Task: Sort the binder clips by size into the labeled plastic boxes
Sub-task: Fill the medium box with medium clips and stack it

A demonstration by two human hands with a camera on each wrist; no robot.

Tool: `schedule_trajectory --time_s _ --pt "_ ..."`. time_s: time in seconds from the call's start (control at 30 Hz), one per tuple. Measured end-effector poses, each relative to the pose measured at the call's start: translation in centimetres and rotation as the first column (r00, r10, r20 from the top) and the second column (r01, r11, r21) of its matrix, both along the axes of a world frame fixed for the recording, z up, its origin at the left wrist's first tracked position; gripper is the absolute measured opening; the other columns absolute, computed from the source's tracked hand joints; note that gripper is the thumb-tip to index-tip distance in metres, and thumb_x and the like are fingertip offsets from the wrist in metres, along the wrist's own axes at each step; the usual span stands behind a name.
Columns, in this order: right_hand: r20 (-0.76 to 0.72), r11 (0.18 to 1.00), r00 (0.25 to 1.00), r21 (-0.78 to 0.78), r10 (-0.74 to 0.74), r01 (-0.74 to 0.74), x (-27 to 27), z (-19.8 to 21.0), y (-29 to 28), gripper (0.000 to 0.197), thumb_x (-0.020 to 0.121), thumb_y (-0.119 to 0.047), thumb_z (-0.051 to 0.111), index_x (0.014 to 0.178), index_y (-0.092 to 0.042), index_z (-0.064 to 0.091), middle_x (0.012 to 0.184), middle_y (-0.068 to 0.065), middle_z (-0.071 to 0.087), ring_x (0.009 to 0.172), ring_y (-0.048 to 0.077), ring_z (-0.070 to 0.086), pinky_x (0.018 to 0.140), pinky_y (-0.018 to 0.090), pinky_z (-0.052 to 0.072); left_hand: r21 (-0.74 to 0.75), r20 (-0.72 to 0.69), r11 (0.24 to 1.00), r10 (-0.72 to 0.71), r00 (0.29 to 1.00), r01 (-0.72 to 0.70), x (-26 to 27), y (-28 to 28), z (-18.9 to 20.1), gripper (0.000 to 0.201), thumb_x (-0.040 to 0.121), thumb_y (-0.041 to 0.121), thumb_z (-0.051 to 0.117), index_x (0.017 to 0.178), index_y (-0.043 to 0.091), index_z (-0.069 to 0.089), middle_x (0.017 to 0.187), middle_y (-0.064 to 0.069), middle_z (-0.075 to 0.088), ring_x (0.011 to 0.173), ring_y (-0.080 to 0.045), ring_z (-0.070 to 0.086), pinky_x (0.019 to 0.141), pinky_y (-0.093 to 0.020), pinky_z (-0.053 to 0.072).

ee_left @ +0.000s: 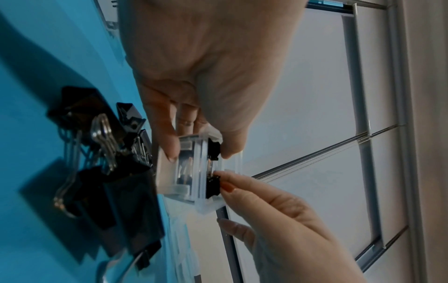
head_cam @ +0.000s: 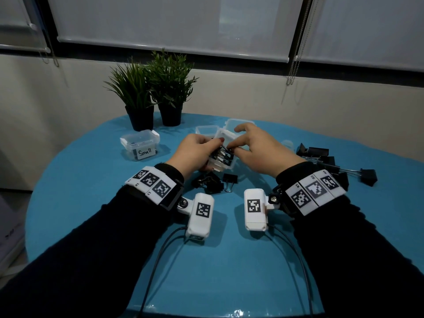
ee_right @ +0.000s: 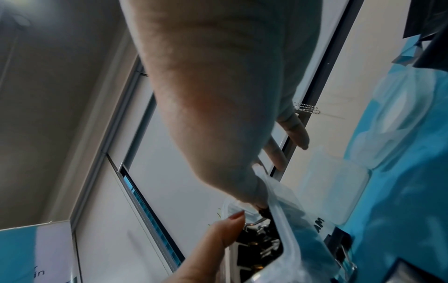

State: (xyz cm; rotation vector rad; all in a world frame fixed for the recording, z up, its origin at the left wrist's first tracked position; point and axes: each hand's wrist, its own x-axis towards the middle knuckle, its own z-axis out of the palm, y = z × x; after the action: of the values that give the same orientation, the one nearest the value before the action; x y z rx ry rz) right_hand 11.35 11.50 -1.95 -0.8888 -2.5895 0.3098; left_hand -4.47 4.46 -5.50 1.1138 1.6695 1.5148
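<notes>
My left hand [head_cam: 204, 149] grips a small clear plastic box [head_cam: 223, 135] and holds it tilted above the blue table [head_cam: 91, 203]. The box is packed with black binder clips [head_cam: 223, 156]. My right hand [head_cam: 232, 148] pinches one binder clip [ee_left: 213, 183] at the box's open mouth between thumb and forefinger. The right wrist view shows the same box [ee_right: 286, 220], with part of a handwritten label on its side. Under my hands several medium clips [head_cam: 211, 182] lie loose.
A closed box labelled "Small" [head_cam: 140, 145] stands at the back left. More clear boxes and lids [head_cam: 206, 129] sit behind my hands. A pile of large black clips [head_cam: 321, 159] lies at the right. Two potted plants [head_cam: 156, 88] stand at the far edge.
</notes>
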Motion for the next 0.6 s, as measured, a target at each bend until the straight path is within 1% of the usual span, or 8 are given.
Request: schedule_trajectory --time_s 0.07,0.17,0.3,0.4,0.47,0.5,0.57,0.6 --pt "-0.006 1.000 1.000 0.014 0.000 0.000 0.0 0.0 0.0 0.027 0.099 -0.024 0.055 0.119 -0.026 0.073 0.150 -0.001 0.040 0.137 0.019 0.040 0.114 0.037 0.033 -0.005 -0.039 1.000 0.015 0.999 -0.015 -0.1 0.2 0.0 0.031 0.096 0.032 0.065 0.100 0.002 0.071 0.085 -0.013 0.068 0.069 -0.026 0.064 0.055 -0.030 0.054" --pt "-0.021 0.999 1.000 0.033 0.012 -0.011 0.0 -0.1 0.0 0.026 0.098 -0.025 0.056 0.117 -0.025 0.074 0.149 0.001 0.040 0.136 0.020 0.040 0.113 0.036 0.033 -0.012 -0.070 1.000 0.028 0.997 -0.029 -0.3 0.3 0.0 0.030 0.096 0.031 0.064 0.101 0.002 0.070 0.085 -0.016 0.068 0.069 -0.028 0.062 0.053 -0.029 0.052" --pt "-0.050 0.998 0.998 0.053 0.022 -0.020 -0.1 -0.4 0.3 0.024 0.097 -0.026 0.059 0.115 -0.024 0.075 0.148 0.001 0.042 0.135 0.019 0.042 0.112 0.036 0.035 -0.016 -0.087 0.999 0.039 0.995 -0.041 -0.6 0.4 -0.1 0.028 0.096 0.032 0.064 0.102 0.006 0.071 0.086 -0.014 0.071 0.068 -0.027 0.066 0.051 -0.028 0.054" --pt "-0.129 0.996 0.991 0.081 0.043 -0.033 0.0 -0.7 0.6 0.024 0.095 -0.026 0.062 0.115 -0.023 0.075 0.144 -0.001 0.046 0.131 0.017 0.045 0.110 0.035 0.038 -0.002 -0.083 0.998 0.062 0.995 -0.062 -0.6 0.5 -0.1 0.030 0.095 0.034 0.065 0.103 0.005 0.071 0.082 -0.011 0.069 0.062 -0.023 0.065 0.048 -0.026 0.053" --pt "-0.304 0.996 0.950 0.077 0.073 -0.052 -0.2 -0.9 0.8 0.021 0.090 -0.020 0.067 0.108 -0.022 0.077 0.131 0.000 0.056 0.118 0.014 0.054 0.100 0.030 0.044 0.010 -0.074 0.997 0.079 0.994 -0.079 -0.6 0.5 -0.1 0.032 0.096 0.033 0.065 0.105 0.003 0.070 0.083 -0.010 0.069 0.054 -0.018 0.063 0.044 -0.023 0.051" --pt "-0.427 0.998 0.902 0.045 0.068 -0.054 -0.3 -0.9 0.8 0.019 0.087 -0.016 0.067 0.100 -0.021 0.078 0.120 0.001 0.061 0.106 0.013 0.059 0.090 0.027 0.048 0.017 -0.069 0.996 0.090 0.994 -0.089 -0.7 0.6 -0.1 0.034 0.096 0.033 0.065 0.107 0.001 0.070 0.085 -0.012 0.070 0.050 -0.016 0.062 0.042 -0.022 0.050" --pt "-0.600 0.998 0.800 -0.057 -0.027 -0.009 -0.4 -1.0 1.1 0.016 0.080 -0.008 0.061 0.086 -0.018 0.072 0.096 0.000 0.066 0.080 0.012 0.061 0.069 0.026 0.047 0.033 -0.051 0.993 0.113 0.992 -0.111 -0.9 0.6 -0.2 0.036 0.096 0.034 0.065 0.107 0.000 0.069 0.091 -0.015 0.071 0.048 -0.012 0.062 0.042 -0.022 0.050" --pt "-0.618 0.992 0.778 -0.119 -0.109 0.045 -0.4 -1.1 1.4 0.014 0.079 -0.006 0.059 0.082 -0.017 0.066 0.087 -0.001 0.066 0.073 0.014 0.058 0.065 0.026 0.046 0.040 -0.043 0.992 0.124 0.991 -0.123 -1.0 0.6 -0.1 0.036 0.096 0.034 0.065 0.106 0.000 0.069 0.091 -0.013 0.071 0.048 -0.010 0.061 0.043 -0.022 0.050"
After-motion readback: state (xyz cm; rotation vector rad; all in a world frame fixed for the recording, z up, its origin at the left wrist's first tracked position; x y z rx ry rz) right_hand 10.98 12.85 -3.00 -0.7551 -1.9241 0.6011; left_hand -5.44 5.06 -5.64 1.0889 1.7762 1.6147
